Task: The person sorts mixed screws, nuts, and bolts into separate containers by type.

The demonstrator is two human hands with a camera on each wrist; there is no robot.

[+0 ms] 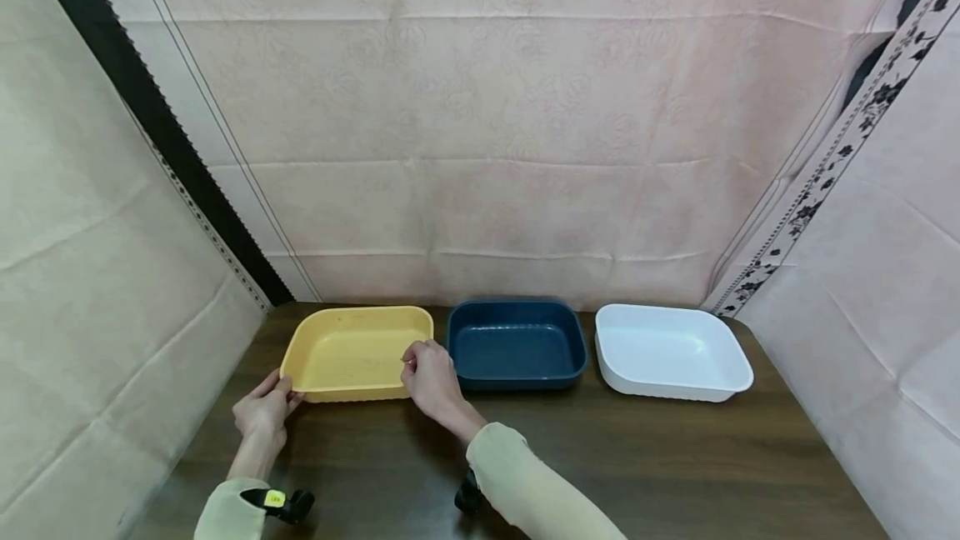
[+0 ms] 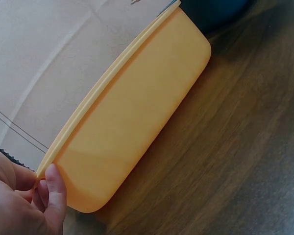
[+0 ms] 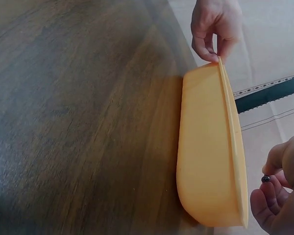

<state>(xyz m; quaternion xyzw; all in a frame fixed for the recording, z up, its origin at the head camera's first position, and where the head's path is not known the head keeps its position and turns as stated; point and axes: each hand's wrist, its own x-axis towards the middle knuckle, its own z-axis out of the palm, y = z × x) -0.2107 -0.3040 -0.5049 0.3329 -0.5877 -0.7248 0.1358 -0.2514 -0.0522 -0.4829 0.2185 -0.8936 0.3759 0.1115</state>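
A yellow rectangular tray (image 1: 348, 357) sits on the left side of the wooden table. My left hand (image 1: 262, 413) grips its near-left corner, thumb and fingers pinching the rim, as the left wrist view shows. Over the tray's right end is my right hand (image 1: 437, 382). In the right wrist view, its thumb and fingers pinch a small dark, shiny, bead-like piece (image 3: 265, 179). Too small to show its exact kind, this piece is hidden in the head view.
Right of the yellow tray stands a dark blue tray (image 1: 517, 352), then a white tray (image 1: 675, 352). All three line the back of the brown wooden table (image 1: 675, 457). Pale cloth (image 1: 487, 123) hangs behind and at both sides.
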